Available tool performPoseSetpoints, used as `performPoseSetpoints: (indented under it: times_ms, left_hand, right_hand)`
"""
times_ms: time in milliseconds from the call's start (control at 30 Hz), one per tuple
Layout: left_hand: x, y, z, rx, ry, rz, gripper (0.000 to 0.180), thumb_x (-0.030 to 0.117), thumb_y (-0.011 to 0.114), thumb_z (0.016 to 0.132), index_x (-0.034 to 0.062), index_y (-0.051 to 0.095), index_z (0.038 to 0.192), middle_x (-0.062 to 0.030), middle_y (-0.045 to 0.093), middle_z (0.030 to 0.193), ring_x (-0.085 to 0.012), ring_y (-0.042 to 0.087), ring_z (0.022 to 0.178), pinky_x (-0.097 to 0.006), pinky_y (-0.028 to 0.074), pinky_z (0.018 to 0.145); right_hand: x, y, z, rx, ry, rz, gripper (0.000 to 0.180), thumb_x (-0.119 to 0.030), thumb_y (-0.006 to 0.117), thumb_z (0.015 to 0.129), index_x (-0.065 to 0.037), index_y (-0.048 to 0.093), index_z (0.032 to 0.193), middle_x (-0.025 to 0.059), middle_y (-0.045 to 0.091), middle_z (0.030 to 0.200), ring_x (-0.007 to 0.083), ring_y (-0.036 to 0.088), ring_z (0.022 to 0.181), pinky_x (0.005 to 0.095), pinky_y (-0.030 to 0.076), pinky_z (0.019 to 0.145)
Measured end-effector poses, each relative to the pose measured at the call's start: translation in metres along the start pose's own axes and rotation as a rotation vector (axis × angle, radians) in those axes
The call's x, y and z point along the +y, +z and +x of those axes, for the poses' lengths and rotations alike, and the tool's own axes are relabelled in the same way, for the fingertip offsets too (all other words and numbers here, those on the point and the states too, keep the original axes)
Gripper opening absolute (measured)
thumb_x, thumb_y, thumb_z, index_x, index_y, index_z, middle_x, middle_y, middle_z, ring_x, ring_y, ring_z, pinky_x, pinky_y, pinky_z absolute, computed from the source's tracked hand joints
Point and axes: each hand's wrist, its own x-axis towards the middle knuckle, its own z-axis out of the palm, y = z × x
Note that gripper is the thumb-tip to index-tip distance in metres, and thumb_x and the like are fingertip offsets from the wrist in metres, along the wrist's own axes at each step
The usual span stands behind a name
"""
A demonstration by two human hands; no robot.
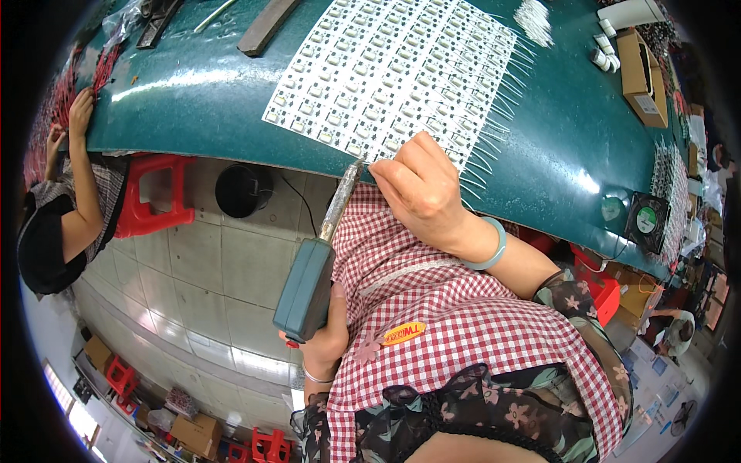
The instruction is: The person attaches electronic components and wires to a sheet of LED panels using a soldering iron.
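Note:
My left hand grips the teal handle of a soldering iron. Its long metal tip points up to the near edge of a white panel of small circuit boards lying on the green table. My right hand, with a pale green bangle on its wrist, rests with curled fingers on that near edge, just right of the tip. Thin wire leads stick out along the panel's right side. Whether the right fingers pinch anything is hidden.
A person in a dark top works at the table's left end beside a red stool. A black bucket stands on the tiled floor. A cardboard box, white cylinders and a small fan sit at the right.

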Motion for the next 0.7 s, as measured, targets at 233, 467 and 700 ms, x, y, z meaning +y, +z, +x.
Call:
performPoseSetpoints:
  times_ms: [233, 467, 700]
  left_hand:
    - [0.008, 0.002, 0.007, -0.007, -0.036, -0.060, 0.023, 0.005, 0.077, 0.081, -0.0056, 0.072, 0.101, -0.0145, 0.074, 0.091, -0.0211, 0.071, 0.075, -0.031, 0.054, 0.066]
    - [-0.002, -0.007, -0.006, -0.042, -0.130, -0.158, 0.034, -0.002, 0.072, 0.086, -0.0042, 0.062, 0.118, -0.0098, 0.066, 0.100, -0.0126, 0.060, 0.074, -0.026, 0.048, 0.061]
    - [-0.008, -0.009, -0.005, 0.005, -0.082, -0.184, 0.031, -0.005, 0.068, 0.087, -0.0044, 0.061, 0.117, -0.0083, 0.063, 0.086, -0.0096, 0.054, 0.059, -0.023, 0.041, 0.050]
  right_hand:
    - [0.001, -0.002, 0.000, -0.012, 0.010, -0.003, 0.022, 0.009, 0.078, 0.066, 0.000, 0.066, 0.084, 0.0068, 0.050, 0.068, 0.0246, 0.051, 0.064, 0.0353, 0.041, 0.054]
    - [0.000, 0.000, 0.001, -0.017, 0.005, 0.006, 0.023, 0.009, 0.077, 0.067, 0.000, 0.066, 0.084, 0.0072, 0.050, 0.069, 0.0247, 0.050, 0.064, 0.0353, 0.041, 0.054]
    - [-0.001, 0.002, 0.000, -0.020, 0.009, 0.011, 0.023, 0.009, 0.077, 0.067, 0.000, 0.066, 0.084, 0.0070, 0.049, 0.068, 0.0241, 0.050, 0.064, 0.0350, 0.040, 0.054]
